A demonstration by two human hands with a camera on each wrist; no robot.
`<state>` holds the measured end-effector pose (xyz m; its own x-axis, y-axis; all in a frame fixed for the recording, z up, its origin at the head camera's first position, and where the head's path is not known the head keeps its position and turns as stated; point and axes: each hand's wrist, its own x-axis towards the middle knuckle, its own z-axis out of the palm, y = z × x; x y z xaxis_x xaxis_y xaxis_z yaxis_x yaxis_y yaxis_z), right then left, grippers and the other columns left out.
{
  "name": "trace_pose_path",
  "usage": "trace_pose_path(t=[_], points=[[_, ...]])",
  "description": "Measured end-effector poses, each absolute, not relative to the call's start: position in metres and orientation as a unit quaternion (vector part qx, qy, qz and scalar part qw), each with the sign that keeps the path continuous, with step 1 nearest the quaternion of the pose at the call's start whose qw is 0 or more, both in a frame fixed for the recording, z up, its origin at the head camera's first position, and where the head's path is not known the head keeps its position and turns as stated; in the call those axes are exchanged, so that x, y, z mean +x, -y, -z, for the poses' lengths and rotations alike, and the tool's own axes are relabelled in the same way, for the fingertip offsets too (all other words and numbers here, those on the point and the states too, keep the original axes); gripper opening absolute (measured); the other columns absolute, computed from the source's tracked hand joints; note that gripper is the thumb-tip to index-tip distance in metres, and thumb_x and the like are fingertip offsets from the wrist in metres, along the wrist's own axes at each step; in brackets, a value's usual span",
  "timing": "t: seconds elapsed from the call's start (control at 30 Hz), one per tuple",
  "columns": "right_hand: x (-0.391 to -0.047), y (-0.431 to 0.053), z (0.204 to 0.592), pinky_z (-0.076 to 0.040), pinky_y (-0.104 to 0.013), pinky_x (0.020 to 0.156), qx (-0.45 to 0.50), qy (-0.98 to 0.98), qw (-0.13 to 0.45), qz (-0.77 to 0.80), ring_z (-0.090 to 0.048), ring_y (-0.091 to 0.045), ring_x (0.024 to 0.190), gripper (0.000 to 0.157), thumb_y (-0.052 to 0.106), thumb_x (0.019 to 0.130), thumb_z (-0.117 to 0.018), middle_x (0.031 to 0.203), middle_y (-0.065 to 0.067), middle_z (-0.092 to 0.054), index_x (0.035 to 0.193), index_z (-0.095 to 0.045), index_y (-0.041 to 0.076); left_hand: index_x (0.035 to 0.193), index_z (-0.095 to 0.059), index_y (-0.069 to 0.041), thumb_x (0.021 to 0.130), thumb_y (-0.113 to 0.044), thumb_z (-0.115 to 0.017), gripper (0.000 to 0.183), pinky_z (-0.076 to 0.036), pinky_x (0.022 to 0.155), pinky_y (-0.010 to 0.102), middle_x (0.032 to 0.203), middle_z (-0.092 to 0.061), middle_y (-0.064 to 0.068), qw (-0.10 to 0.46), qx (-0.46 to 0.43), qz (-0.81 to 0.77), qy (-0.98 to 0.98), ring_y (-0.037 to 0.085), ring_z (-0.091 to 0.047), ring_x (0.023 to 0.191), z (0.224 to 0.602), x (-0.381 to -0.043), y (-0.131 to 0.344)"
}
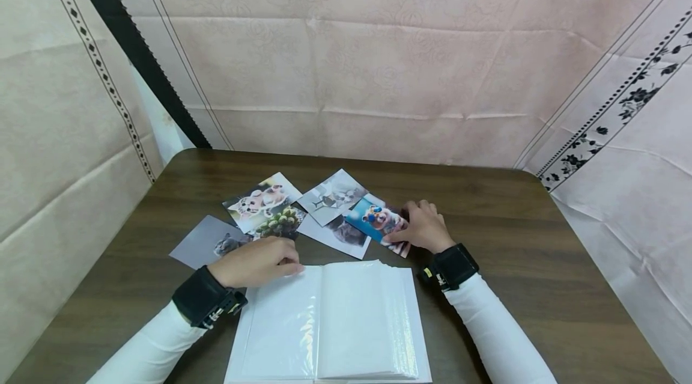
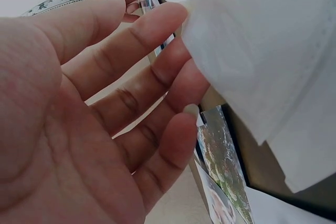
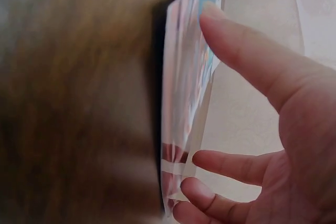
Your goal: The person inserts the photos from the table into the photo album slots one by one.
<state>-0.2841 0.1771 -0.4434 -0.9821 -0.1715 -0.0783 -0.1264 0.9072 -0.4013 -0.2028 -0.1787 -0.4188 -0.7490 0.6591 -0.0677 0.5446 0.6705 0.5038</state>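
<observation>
Head view: the open photo album (image 1: 281, 325) lies at the near side of the brown table (image 1: 513, 222), its spine running near to far. Beyond it is an overlapping group of photo prints (image 1: 332, 196). The blue cartoon print (image 1: 373, 219) is the rightmost; its long axis runs from far left to near right. The right hand (image 1: 427, 231) holds it at its right end, thumb toward the near side, fingers toward the far side. The left hand (image 1: 256, 261) rests at the album's far left edge.

Left wrist view: the index fingertip (image 2: 174, 16) touches the edge of a white album page (image 2: 231, 61). The thumb stands apart, fingers loosely bent; no grasp is made.

Right wrist view: the thumb bears on one side of the print, fingertips against the other. Judgement: the print is light, thin and pliable, its glossy face probably slippery and easily creased or marked. Best held by opposite edges, clear of the picture.
</observation>
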Motion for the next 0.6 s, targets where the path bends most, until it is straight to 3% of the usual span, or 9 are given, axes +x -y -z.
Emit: trace_pose_path(t=[0.4, 0.5, 0.6], points=[[-0.2883, -0.1802, 0.4424, -0.036, -0.052, 0.092, -0.047, -0.971, 0.081, 0.219, -0.039, -0.035, 0.111, 0.096, 0.057, 0.062, -0.081, 0.118, -0.02, -0.048, 0.132, -0.044, 0.003, 0.095, -0.072, -0.022, 0.092, -0.031, -0.062, 0.014, -0.047, 0.062, 0.024, 0.081, -0.056, -0.012, 0.12, 0.33, -0.227, -0.908, 0.007, -0.051, 0.07, 0.4191, -0.2032, 0.1782], [-0.2898, -0.1813, 0.4428, -0.04, -0.049, 0.087, -0.04, -0.968, 0.091, 0.231, -0.042, -0.033, 0.106, 0.088, 0.053, 0.065, -0.081, 0.114, -0.018, -0.05, 0.128, -0.046, 0.002, 0.093, -0.07, -0.024, 0.092, -0.032, -0.062, 0.011, -0.047, 0.062, 0.025, 0.08, -0.056, -0.011, 0.12, 0.326, -0.228, -0.91, 0.007, -0.052, 0.07, 0.4186, -0.2033, 0.1789], [-0.2912, -0.1825, 0.4427, -0.045, -0.041, 0.077, -0.042, -0.963, 0.096, 0.248, -0.048, -0.029, 0.095, 0.065, 0.045, 0.074, -0.077, 0.104, -0.014, -0.053, 0.118, -0.052, 0.003, 0.091, -0.069, -0.025, 0.092, -0.032, -0.062, 0.01, -0.047, 0.062, 0.025, 0.08, -0.056, -0.011, 0.122, 0.322, -0.23, -0.91, 0.007, -0.052, 0.07, 0.418, -0.2039, 0.1797]])
